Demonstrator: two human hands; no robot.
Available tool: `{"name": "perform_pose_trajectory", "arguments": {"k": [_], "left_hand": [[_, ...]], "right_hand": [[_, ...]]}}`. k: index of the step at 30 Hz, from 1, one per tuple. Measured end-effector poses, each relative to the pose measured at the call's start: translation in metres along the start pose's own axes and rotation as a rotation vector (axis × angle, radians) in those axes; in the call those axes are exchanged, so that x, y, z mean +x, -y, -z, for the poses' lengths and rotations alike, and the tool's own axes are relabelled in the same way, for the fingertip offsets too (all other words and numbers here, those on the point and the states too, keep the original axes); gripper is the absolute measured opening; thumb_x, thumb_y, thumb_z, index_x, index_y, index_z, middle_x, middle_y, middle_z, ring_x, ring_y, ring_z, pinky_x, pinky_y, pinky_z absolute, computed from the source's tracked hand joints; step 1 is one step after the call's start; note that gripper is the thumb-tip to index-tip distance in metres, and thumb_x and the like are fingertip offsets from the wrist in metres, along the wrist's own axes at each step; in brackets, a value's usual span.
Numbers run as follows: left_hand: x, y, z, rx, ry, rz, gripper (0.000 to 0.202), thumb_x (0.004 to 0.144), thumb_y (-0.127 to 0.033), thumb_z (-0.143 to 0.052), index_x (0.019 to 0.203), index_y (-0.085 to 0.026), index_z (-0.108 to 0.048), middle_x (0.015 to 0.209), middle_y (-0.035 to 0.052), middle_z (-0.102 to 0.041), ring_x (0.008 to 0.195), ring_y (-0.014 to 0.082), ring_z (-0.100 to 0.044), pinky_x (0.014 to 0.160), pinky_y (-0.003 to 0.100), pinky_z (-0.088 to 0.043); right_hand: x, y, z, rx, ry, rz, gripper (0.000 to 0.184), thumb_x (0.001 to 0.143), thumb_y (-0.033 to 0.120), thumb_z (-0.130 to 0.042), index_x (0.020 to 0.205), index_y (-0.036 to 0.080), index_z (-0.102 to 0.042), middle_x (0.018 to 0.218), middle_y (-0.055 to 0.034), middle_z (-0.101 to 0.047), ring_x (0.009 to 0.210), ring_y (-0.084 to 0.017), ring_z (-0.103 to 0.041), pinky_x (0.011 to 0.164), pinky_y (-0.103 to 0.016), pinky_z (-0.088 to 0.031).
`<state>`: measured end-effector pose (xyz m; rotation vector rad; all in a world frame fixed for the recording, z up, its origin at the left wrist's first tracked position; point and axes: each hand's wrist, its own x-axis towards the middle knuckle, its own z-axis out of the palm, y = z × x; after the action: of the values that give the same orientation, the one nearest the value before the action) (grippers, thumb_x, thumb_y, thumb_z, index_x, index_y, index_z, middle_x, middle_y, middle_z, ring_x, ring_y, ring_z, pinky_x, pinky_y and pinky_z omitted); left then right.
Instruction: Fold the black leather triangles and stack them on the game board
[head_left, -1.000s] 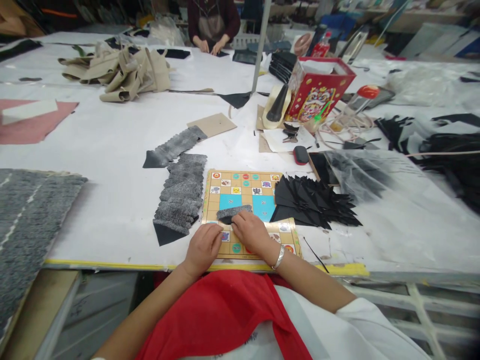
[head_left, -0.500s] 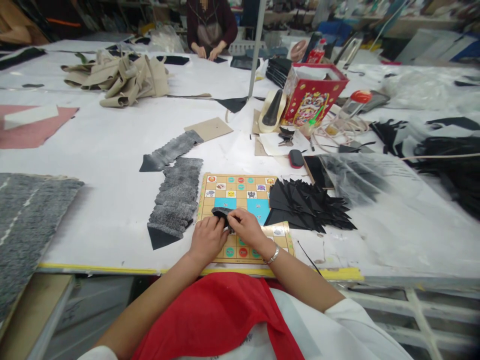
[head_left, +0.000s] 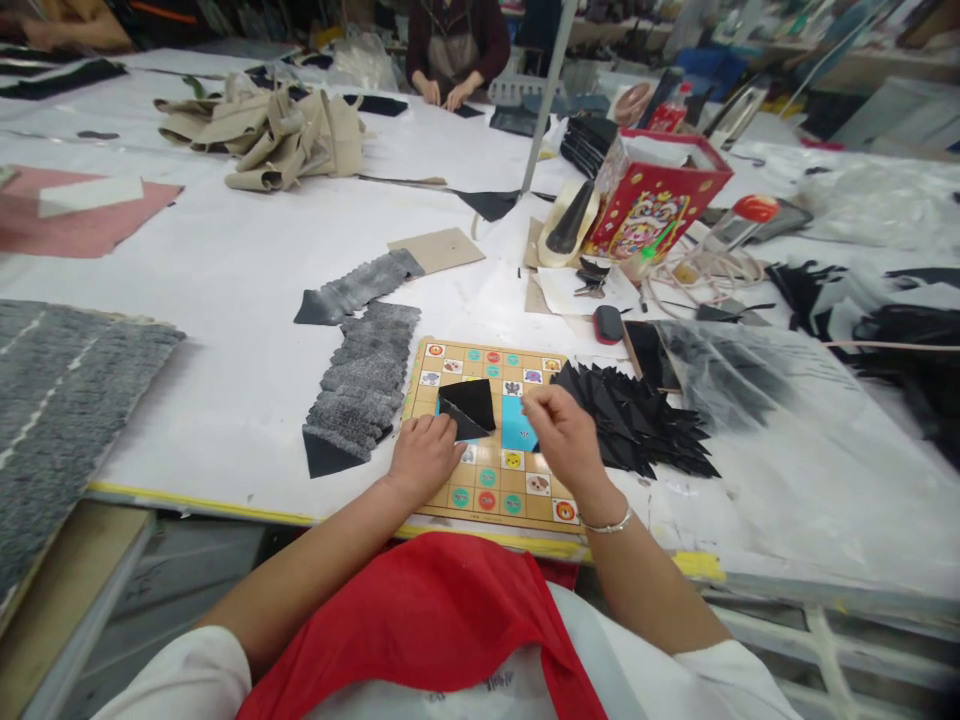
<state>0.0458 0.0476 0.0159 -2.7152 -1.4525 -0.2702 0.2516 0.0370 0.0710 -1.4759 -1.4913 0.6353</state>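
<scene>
Tabletop (head_left: 225, 400), broad and white, carries a tan, checkered, picture-printed board (head_left: 538, 508), black pointed pieces (head_left: 637, 420) fanned at its right edge. Bare right hand (head_left: 562, 435) over the board's right side, fingers curled; can't tell if they hold anything. Bare left hand (head_left: 424, 455), fingertips touching a flat, angular black piece (head_left: 471, 405) lying left of the board's centre, grip unclear.

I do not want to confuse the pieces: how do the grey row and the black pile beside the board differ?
Colour: the grey row is speckled, with a black near end; the black pile looks black throughout.
Outline: the grey row forms a narrow strip with wavy edges; the black pile bristles with sharp points.
Both show overlapping layers.
</scene>
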Motion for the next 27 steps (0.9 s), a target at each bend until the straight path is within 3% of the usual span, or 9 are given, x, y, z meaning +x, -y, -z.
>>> {"name": "perform_pose_trajectory", "arguments": {"k": [2, 5, 7, 10, 13, 16, 22, 25, 27], "left_hand": [[-0.002, 0.001, -0.001, -0.011, -0.028, 0.008, 0.033, 0.091, -0.036, -0.045, 0.114, -0.016, -0.057, 0.109, 0.01, -0.062, 0.096, 0.0265, -0.053, 0.079, 0.041, -0.036], [-0.006, 0.001, -0.002, -0.018, -0.074, 0.013, 0.031, 0.09, -0.036, -0.047, 0.113, -0.018, -0.058, 0.11, 0.0095, -0.062, 0.098, 0.0264, -0.052, 0.081, 0.041, -0.037], [-0.006, 0.001, -0.001, -0.017, -0.112, -0.005, 0.026, 0.09, -0.035, -0.049, 0.107, -0.019, -0.061, 0.114, 0.0099, -0.061, 0.102, 0.0266, -0.052, 0.083, 0.041, -0.037], [-0.003, 0.0, -0.001, -0.013, -0.19, -0.057, 0.02, 0.088, -0.031, -0.053, 0.098, -0.018, -0.063, 0.12, 0.0105, -0.058, 0.109, 0.0272, -0.049, 0.089, 0.042, -0.037], [0.002, -0.003, -0.003, -0.036, -0.218, -0.14, 0.016, 0.086, -0.027, -0.055, 0.096, -0.016, -0.062, 0.113, 0.0112, -0.061, 0.107, 0.0266, -0.051, 0.089, 0.041, -0.039], [0.005, -0.007, -0.007, -0.086, -0.173, -0.243, 0.019, 0.088, -0.028, -0.054, 0.099, -0.014, -0.06, 0.099, 0.0101, -0.063, 0.092, 0.0231, -0.056, 0.078, 0.036, -0.044], [0.012, -0.003, -0.007, -0.041, -0.327, -0.288, 0.018, 0.092, -0.02, -0.043, 0.1, -0.014, -0.058, 0.098, 0.0103, -0.062, 0.087, 0.0213, -0.054, 0.073, 0.035, -0.042], [0.021, 0.008, 0.002, -0.035, -0.382, -0.335, 0.02, 0.093, -0.017, -0.039, 0.093, -0.015, -0.059, 0.085, 0.007, -0.06, 0.079, 0.0195, -0.053, 0.07, 0.034, -0.039], [0.026, 0.014, 0.01, -0.039, -0.354, -0.397, 0.021, 0.093, -0.017, -0.038, 0.088, -0.016, -0.059, 0.079, 0.0054, -0.058, 0.076, 0.0184, -0.051, 0.069, 0.034, -0.038]], "right_hand": [[-0.005, 0.002, -0.007, -0.134, 0.159, 0.066, 0.023, 0.079, 0.036, -0.06, 0.093, 0.018, -0.058, 0.091, -0.0055, -0.061, 0.079, -0.016, -0.057, 0.07, -0.029, -0.045], [-0.007, -0.011, -0.023, -0.283, 0.178, -0.007, 0.041, 0.078, 0.036, -0.062, 0.112, 0.015, -0.052, 0.103, -0.0104, -0.06, 0.081, -0.018, -0.058, 0.073, -0.031, -0.046], [-0.002, -0.023, -0.031, -0.375, 0.153, -0.072, 0.041, 0.08, 0.036, -0.06, 0.114, 0.014, -0.052, 0.103, -0.0113, -0.061, 0.08, -0.018, -0.058, 0.074, -0.031, -0.045], [0.01, -0.033, -0.039, -0.415, 0.272, -0.114, 0.033, 0.08, 0.036, -0.061, 0.104, 0.015, -0.056, 0.089, -0.0066, -0.064, 0.075, -0.016, -0.057, 0.068, -0.027, -0.042], [0.02, -0.033, -0.047, -0.319, 0.371, -0.148, 0.017, 0.076, 0.027, -0.064, 0.088, 0.018, -0.058, 0.068, 0.001, -0.058, 0.063, -0.013, -0.052, 0.06, -0.023, -0.037], [0.024, -0.032, -0.054, -0.083, 0.322, -0.277, 0.011, 0.072, 0.021, -0.063, 0.072, 0.019, -0.053, 0.059, 0.0044, -0.051, 0.057, -0.011, -0.047, 0.056, -0.022, -0.035], [0.03, -0.033, -0.061, 0.168, 0.349, -0.45, 0.016, 0.078, 0.034, -0.05, 0.07, 0.021, -0.046, 0.045, 0.0078, -0.042, 0.04, -0.011, -0.041, 0.042, -0.022, -0.037], [0.027, -0.029, -0.066, 0.214, 0.318, -0.455, 0.02, 0.078, 0.038, -0.047, 0.067, 0.022, -0.041, 0.043, 0.0092, -0.037, 0.038, -0.01, -0.038, 0.04, -0.023, -0.035], [0.025, -0.024, -0.069, 0.216, 0.279, -0.422, 0.02, 0.076, 0.037, -0.048, 0.065, 0.022, -0.041, 0.044, 0.0089, -0.037, 0.04, -0.01, -0.037, 0.042, -0.023, -0.035]]}}
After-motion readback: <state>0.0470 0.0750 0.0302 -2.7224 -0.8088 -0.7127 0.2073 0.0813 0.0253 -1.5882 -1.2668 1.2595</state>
